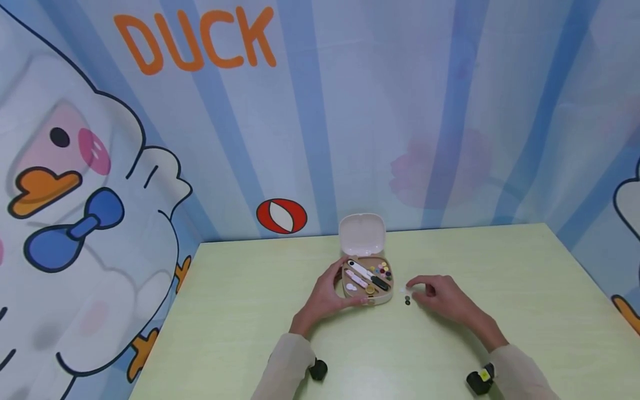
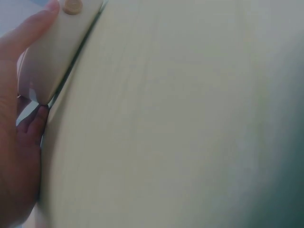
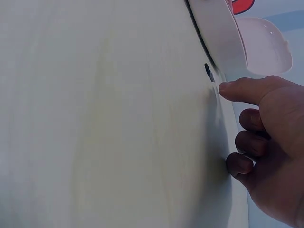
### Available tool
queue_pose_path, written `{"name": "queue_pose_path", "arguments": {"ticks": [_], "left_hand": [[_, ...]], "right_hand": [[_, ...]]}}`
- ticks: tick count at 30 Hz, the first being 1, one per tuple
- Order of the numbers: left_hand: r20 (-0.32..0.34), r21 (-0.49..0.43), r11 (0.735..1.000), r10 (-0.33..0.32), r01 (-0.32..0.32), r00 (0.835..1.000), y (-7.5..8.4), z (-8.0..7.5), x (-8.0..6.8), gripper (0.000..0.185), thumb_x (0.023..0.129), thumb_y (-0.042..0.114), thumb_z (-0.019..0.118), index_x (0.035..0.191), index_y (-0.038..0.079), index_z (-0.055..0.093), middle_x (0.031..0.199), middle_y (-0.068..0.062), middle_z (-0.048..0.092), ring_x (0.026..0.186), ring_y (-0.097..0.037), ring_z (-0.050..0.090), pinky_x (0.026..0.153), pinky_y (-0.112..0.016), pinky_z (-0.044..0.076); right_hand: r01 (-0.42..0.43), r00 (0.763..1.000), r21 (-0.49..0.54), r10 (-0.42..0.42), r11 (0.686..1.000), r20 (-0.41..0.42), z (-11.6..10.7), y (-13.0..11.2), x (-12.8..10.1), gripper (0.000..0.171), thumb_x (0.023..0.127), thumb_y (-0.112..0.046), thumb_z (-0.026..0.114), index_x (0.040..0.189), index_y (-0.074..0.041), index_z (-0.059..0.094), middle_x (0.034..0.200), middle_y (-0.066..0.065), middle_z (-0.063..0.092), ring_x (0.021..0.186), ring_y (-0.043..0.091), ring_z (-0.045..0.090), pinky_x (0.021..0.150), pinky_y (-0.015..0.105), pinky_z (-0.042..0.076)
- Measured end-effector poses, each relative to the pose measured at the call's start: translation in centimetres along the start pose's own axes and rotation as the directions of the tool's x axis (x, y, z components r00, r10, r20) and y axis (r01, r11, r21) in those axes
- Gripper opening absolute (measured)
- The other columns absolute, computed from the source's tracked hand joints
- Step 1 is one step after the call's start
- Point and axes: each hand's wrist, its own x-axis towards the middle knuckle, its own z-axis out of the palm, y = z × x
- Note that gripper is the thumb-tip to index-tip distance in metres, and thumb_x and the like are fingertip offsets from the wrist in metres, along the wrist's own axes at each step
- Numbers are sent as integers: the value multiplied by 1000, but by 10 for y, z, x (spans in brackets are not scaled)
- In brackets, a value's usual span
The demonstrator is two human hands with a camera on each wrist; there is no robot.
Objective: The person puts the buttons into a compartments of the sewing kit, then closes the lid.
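Note:
An open beige sewing kit box (image 1: 384, 297) stands on the pale green table (image 1: 240, 311), its lid (image 1: 362, 233) raised at the back. Inside lie a white-handled tool, a black one, coloured buttons and a gold disc. My left hand (image 1: 345, 283) grips the box, fingers round its left side and thumb on its front wall; the left wrist view shows that thumb (image 2: 28, 28) on the box (image 2: 52, 52). My right hand (image 1: 414, 290) rests on the table right of the box, its index fingertip (image 3: 224, 88) beside a small white piece (image 1: 404, 289) and dark buttons (image 1: 407, 300).
A cartoon duck backdrop (image 1: 80, 166) walls in the table at the back and both sides. Bare table surface spreads to the left, right and front of the box. The dark buttons (image 3: 208, 72) lie just off the box's right wall.

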Motion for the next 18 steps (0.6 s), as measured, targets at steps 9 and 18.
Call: {"name": "queue_pose_path", "arguments": {"ticks": [9,18], "left_hand": [[6,-8,1000,7,-6,1000,0,-1,1,108,77,48,91,164,26,30,162,4,40,147,-18,40,119,-36,38],[3,-9,1000,23,-23,1000,-2,-1,1,108,77,46,93,164,24,31,162,2,41,147,-18,41,119,-36,38]], "right_hand": [[10,1000,-35,-11,999,-11,4,-5,14,18,95,-10,75,113,-8,78,56,-12,40,52,2,32,50,22,31],[-10,999,-84,13,996,37,6,-10,25,11,94,-9,75,103,-10,81,61,-12,53,56,5,42,54,23,38]]}}
